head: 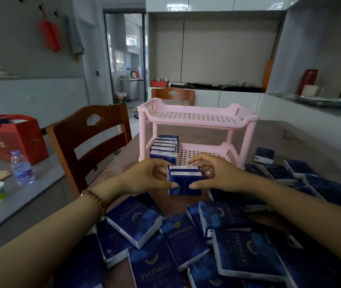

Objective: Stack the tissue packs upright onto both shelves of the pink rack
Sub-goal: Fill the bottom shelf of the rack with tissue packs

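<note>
Between the hands (144, 176) (217, 173), upright tissue packs (184, 182)

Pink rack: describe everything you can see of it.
The pink rack looks like glossy plastic: two slotted tray shelves with raised rims and handle cut-outs, joined by round posts. It stands upright on the table. Its top shelf holds nothing. A row of blue tissue packs stands upright at the lower shelf's left end; the rest is bare. The left hand and right hand hold two packs before it, hiding part of its front edge.
</note>
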`<state>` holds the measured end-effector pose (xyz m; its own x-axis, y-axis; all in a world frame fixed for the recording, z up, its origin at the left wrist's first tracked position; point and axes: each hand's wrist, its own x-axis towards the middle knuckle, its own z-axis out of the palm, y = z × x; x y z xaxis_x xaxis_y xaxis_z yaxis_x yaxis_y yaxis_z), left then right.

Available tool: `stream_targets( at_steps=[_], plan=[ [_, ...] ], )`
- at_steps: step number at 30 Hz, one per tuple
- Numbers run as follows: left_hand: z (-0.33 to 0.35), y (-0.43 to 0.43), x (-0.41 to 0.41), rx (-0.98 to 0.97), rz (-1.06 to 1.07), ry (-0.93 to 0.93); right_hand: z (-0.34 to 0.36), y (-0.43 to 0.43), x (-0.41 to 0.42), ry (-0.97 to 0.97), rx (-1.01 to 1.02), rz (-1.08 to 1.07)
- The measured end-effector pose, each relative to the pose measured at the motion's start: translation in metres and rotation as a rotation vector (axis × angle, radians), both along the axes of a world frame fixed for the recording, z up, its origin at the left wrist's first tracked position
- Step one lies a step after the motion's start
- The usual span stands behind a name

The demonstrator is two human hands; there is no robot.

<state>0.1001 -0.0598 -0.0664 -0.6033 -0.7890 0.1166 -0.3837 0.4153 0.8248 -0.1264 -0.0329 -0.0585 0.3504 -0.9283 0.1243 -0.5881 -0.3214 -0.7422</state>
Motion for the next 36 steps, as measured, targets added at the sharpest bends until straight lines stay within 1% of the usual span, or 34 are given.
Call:
stream_targets(
  at_steps=[2,5,8,11,12,14,16,18,20,23,25,28,30,36],
  plan=[
    [0.003,0.000,-0.001,-0.023,-0.034,-0.023,0.001,0.000,0.002,0.004,0.013,0.032],
    [0.013,0.000,-0.002,-0.100,-0.050,-0.025,0.004,0.001,0.001,-0.088,0.027,0.032],
    [0.023,-0.004,-0.008,-0.296,0.046,0.058,0.012,-0.004,-0.006,-0.201,-0.018,-0.012],
    [0.025,-0.014,-0.019,-0.426,0.182,0.087,0.017,-0.018,-0.015,-0.172,-0.053,-0.097],
    [0.023,-0.019,-0.022,-0.481,0.230,0.044,0.016,-0.024,-0.018,-0.152,-0.071,-0.142],
    [0.017,-0.028,-0.026,-0.581,0.313,-0.107,0.013,-0.036,-0.023,-0.127,-0.104,-0.241],
    [0.006,-0.037,-0.028,-0.597,0.316,-0.247,0.007,-0.049,-0.023,-0.100,-0.124,-0.322],
    [-0.006,-0.044,-0.028,-0.602,0.272,-0.409,0.003,-0.064,-0.018,-0.077,-0.123,-0.370],
    [-0.013,-0.048,-0.025,-0.600,0.239,-0.517,0.002,-0.079,-0.013,-0.057,-0.112,-0.398],
    [-0.017,-0.050,-0.021,-0.633,0.233,-0.544,0.008,-0.099,-0.009,0.005,-0.111,-0.414],
    [-0.018,-0.048,-0.021,-0.653,0.235,-0.548,0.010,-0.110,-0.009,0.092,-0.100,-0.428],
    [-0.018,-0.048,-0.021,-0.665,0.245,-0.544,0.007,-0.126,-0.011,0.188,-0.021,-0.425],
    [-0.019,-0.048,-0.021,-0.667,0.247,-0.536,0.004,-0.133,-0.013,0.186,0.019,-0.412],
    [-0.020,-0.051,-0.022,-0.660,0.244,-0.516,0.005,-0.144,-0.009,0.201,0.005,-0.367]
  ],
)
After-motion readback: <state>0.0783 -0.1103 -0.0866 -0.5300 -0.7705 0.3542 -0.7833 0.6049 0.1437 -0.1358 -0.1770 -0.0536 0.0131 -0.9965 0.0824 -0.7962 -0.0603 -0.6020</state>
